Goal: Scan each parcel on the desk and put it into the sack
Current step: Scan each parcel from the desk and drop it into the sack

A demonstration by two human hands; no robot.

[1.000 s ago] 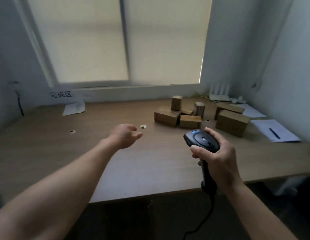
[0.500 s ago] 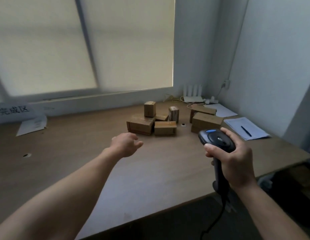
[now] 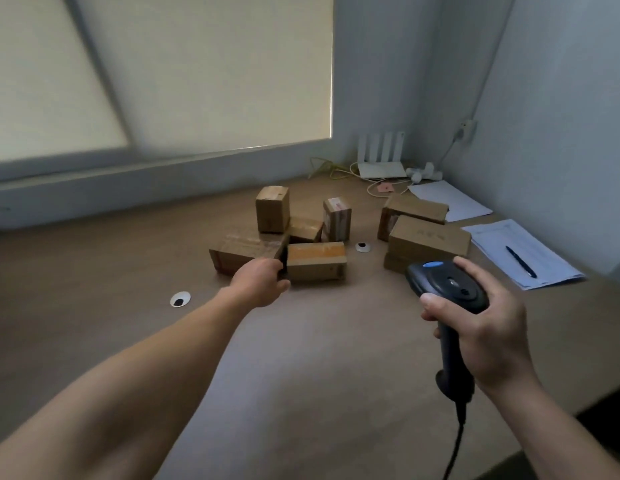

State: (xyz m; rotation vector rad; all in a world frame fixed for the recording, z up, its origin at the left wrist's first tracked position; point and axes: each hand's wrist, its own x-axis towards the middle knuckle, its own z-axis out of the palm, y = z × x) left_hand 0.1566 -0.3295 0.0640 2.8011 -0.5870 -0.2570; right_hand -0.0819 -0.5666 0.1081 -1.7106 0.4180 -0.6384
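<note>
Toward the surface's far right corner, your left hand (image 3: pixel 261 284) has reached the parcels (image 3: pixel 316 260), fingers apart, nothing gripped yet. Your right hand (image 3: pixel 488 327) stays clamped on the scanner (image 3: pixel 447 289); pickup comes next.

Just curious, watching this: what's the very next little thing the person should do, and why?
Probably close the left hand on the nearest parcel. It is empty, right beside that parcel, while the right hand already holds the scanner. No parcel is lifted for scanning yet.
</note>
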